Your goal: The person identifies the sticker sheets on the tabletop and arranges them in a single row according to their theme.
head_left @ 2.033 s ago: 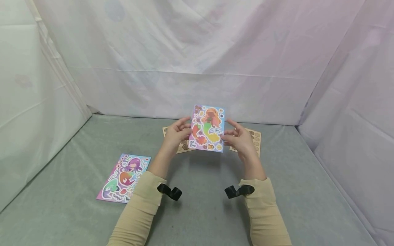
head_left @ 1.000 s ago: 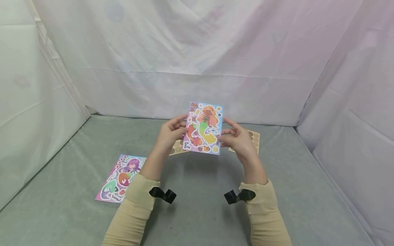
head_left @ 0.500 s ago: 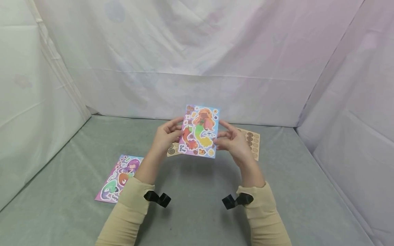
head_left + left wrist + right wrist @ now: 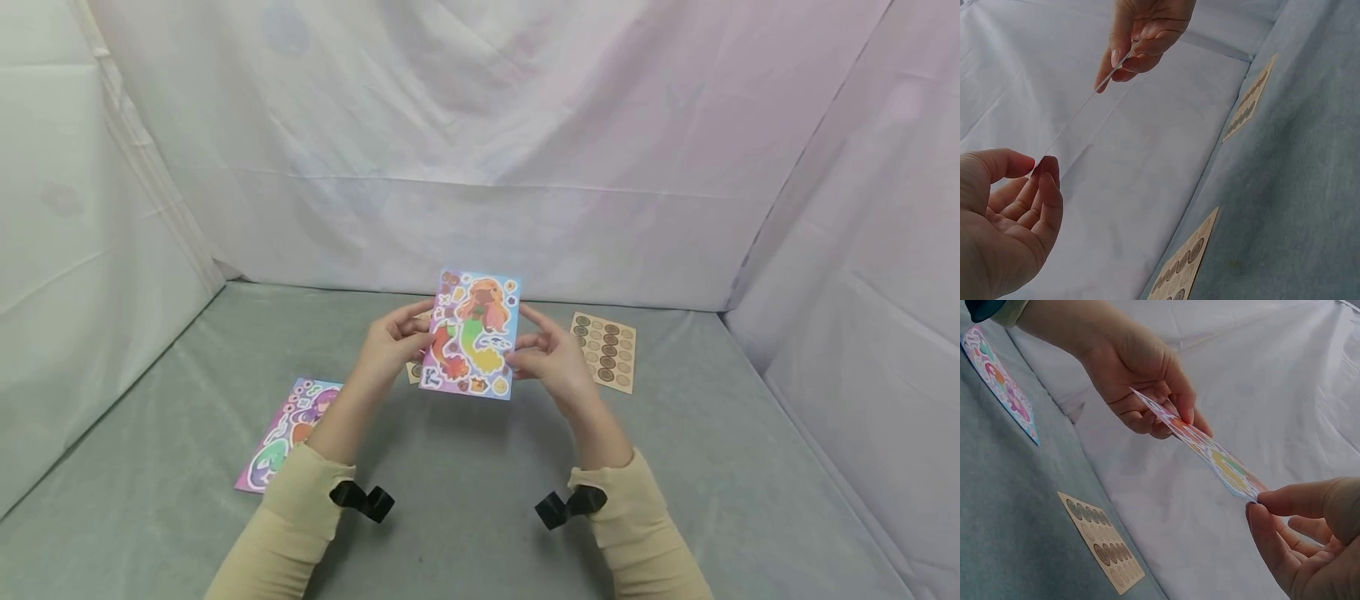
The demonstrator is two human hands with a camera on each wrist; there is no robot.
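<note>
A colourful mermaid sticker sheet [image 4: 471, 335] is held up above the table, tilted toward the head camera. My left hand [image 4: 386, 350] pinches its left edge between thumb and fingers. On the opposite edge, my right hand [image 4: 551, 358] pinches it the same way. The left wrist view shows the sheet nearly edge-on, stretched between my left hand [image 4: 1013, 219] and the other hand. In the right wrist view the printed face of the sheet [image 4: 1210, 453] shows, with thumb and fingertips of my right hand [image 4: 1304, 531] gripping its corner.
A second mermaid sticker sheet [image 4: 281, 437] lies at the left of the grey table [image 4: 465, 517], partly under my left forearm. Behind the hands lie two tan sheets of round stickers, one at the right [image 4: 606, 352], the other mostly hidden. White curtains [image 4: 480, 150] enclose the table.
Both hands have carried the held sticker sheet left and slightly down and nearer. The right tan sheet is now fully uncovered, while my left forearm hides more of the second mermaid sheet.
</note>
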